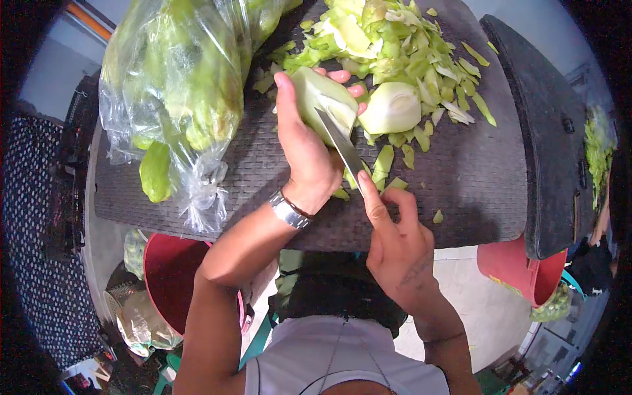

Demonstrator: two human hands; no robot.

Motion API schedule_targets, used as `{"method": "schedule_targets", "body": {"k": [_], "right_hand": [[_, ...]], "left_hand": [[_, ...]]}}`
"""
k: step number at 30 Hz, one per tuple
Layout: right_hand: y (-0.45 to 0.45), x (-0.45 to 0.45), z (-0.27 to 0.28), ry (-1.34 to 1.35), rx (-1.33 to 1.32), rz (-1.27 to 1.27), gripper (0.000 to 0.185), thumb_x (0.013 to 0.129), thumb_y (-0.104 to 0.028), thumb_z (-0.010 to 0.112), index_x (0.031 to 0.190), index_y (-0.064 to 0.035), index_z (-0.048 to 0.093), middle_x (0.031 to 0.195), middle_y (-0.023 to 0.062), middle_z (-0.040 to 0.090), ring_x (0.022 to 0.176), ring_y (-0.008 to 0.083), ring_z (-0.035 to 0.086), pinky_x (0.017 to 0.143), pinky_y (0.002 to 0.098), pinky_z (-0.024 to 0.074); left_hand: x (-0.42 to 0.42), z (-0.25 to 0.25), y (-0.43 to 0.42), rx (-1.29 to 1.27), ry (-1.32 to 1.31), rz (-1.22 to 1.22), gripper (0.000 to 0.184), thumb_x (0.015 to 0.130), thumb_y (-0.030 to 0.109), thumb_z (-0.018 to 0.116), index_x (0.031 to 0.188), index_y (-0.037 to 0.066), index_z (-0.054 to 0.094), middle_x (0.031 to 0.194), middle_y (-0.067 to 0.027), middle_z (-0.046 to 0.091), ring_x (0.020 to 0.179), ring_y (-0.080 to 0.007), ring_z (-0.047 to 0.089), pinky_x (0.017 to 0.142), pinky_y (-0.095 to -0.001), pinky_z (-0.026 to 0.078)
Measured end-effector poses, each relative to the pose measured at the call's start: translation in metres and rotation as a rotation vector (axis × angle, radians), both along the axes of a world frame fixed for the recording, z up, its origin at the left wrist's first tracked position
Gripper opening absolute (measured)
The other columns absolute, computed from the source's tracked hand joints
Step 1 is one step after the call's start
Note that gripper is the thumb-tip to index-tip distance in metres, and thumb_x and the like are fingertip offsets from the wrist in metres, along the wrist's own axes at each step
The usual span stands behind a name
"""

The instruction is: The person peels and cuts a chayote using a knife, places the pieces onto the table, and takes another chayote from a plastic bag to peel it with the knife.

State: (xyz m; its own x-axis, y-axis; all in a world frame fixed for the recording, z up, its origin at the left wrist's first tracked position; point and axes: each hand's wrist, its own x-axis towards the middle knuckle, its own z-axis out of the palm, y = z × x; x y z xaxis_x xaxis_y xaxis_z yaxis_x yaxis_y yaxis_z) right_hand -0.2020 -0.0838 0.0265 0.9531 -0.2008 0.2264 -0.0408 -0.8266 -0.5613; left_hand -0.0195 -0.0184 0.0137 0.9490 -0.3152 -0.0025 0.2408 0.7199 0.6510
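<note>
My left hand (306, 148), palm up, cradles a mostly peeled pale green vegetable (309, 99) that looks like a chayote. Its fingers curl round the far side, and a metal-banded watch is on the wrist. In my right hand (398, 243) is a knife (343, 146), the index finger stretched along the blade's back. The handle is hidden in the palm. The blade's tip rests against the pale face of the chayote. Just right of my left fingertips lies another peeled chayote (393, 108), whitish, on the dark woven-textured tabletop (263, 217).
A big heap of green peelings (401, 49) covers the back of the table. At left stands a knotted clear plastic bag (178, 79) of unpeeled green chayotes. One green chayote (155, 172) shows at its lower edge. Red tubs (172, 273) (513, 273) stand below, beside a dark upright panel (543, 138) at right.
</note>
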Motion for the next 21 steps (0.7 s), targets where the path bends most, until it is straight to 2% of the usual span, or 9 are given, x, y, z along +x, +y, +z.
{"method": "schedule_targets", "body": {"k": [5, 8, 17, 21], "right_hand": [[-0.006, 0.004, 0.008, 0.001, 0.082, 0.019, 0.081, 0.081, 0.014, 0.057, 0.154, -0.0194, 0.051, 0.116, 0.0157, 0.055, 0.078, 0.0354, 0.069, 0.071, 0.0457, 0.0567], [-0.001, 0.005, 0.005, 0.001, 0.053, -0.017, 0.079, 0.081, 0.014, 0.057, 0.153, -0.0193, 0.052, 0.115, 0.0154, 0.056, 0.078, 0.0346, 0.069, 0.070, 0.0453, 0.0564], [0.006, 0.008, -0.006, -0.071, -0.018, -0.049, 0.079, 0.080, 0.012, 0.058, 0.152, -0.0188, 0.054, 0.113, 0.0147, 0.056, 0.078, 0.0327, 0.069, 0.070, 0.0445, 0.0572], [0.002, 0.009, -0.005, -0.029, -0.002, -0.046, 0.078, 0.080, 0.013, 0.057, 0.151, -0.0206, 0.056, 0.113, 0.0140, 0.056, 0.079, 0.0321, 0.068, 0.069, 0.0444, 0.0565]], "left_hand": [[0.001, 0.007, 0.004, 0.065, -0.041, -0.060, 0.065, 0.104, 0.067, 0.039, 0.114, 0.005, 0.056, 0.112, -0.0192, 0.068, 0.101, -0.0357, 0.070, 0.089, -0.0510, 0.058], [-0.003, 0.004, -0.003, 0.043, -0.032, 0.046, 0.067, 0.103, 0.069, 0.039, 0.115, 0.005, 0.055, 0.113, -0.0191, 0.067, 0.102, -0.0352, 0.070, 0.090, -0.0498, 0.058], [-0.001, -0.004, -0.005, 0.134, -0.196, 0.121, 0.064, 0.104, 0.066, 0.042, 0.120, 0.005, 0.052, 0.116, -0.0179, 0.065, 0.103, -0.0330, 0.069, 0.093, -0.0481, 0.057], [0.000, 0.001, -0.002, 0.119, -0.102, 0.052, 0.061, 0.104, 0.064, 0.045, 0.117, 0.005, 0.053, 0.113, -0.0179, 0.066, 0.102, -0.0326, 0.070, 0.091, -0.0476, 0.058]]}}
